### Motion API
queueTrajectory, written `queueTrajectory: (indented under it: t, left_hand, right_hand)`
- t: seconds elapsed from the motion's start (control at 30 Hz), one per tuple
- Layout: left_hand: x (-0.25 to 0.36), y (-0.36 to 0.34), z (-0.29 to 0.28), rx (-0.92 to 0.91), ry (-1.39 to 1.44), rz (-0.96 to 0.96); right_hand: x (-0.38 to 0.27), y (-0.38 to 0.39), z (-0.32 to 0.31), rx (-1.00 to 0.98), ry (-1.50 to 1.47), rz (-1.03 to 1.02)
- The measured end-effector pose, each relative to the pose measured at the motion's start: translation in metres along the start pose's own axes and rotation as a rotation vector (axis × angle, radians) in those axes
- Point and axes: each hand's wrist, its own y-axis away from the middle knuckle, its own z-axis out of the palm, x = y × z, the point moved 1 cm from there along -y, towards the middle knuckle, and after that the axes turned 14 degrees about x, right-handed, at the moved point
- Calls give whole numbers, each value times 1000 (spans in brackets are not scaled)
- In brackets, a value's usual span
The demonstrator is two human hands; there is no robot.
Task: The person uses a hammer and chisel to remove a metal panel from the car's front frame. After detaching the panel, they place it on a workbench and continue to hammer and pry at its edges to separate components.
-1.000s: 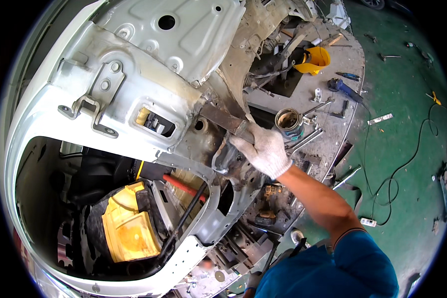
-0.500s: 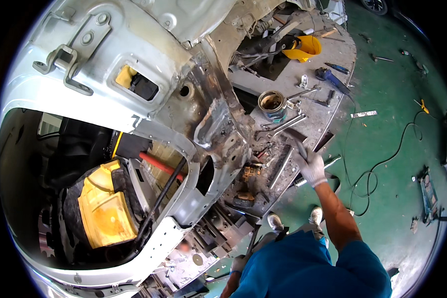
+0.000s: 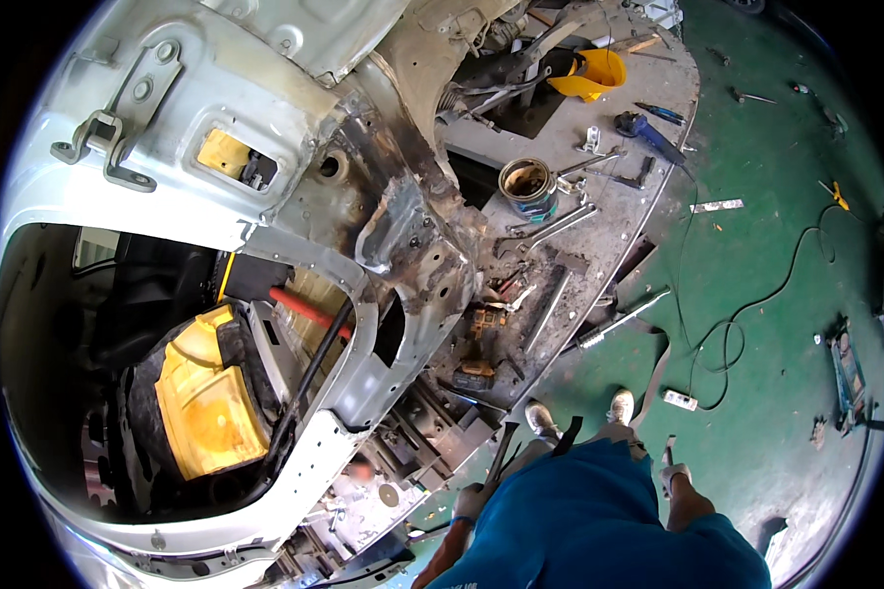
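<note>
Hands (image 3: 469, 501) (image 3: 675, 477) beside white-lettered blue shirt (image 3: 580, 515)

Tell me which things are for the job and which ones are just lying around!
Probably for the job:
car body
tool in the right hand
perhaps the dark thing by the left hand

Seem just lying around:
grinder
can
spanners
drill
white strip

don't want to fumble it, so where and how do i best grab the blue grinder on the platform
Take the blue grinder round its slim body, behind the bulkier head, probably best from the picture's right: it lies with its head inward and its tail end toward the outer edge of the platform.
</note>
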Motion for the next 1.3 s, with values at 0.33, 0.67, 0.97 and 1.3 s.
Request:
queueTrajectory:
  t: [0.33,0.67,0.97,1.3]
  left_hand:
    - [44,98,-110,-116,516,-136]
    - [38,98,-146,104,687,-74]
    - [10,-42,-62,0,645,-31]
    - [42,-260,33,185,200,-142]
  right_hand:
    - [-149,58,-71,-50,-265,-433]
    - [-236,174,-83,160,-32,-945]
    - [-136,139,13,268,100,-948]
    - [62,155,7,319,-236,-378]
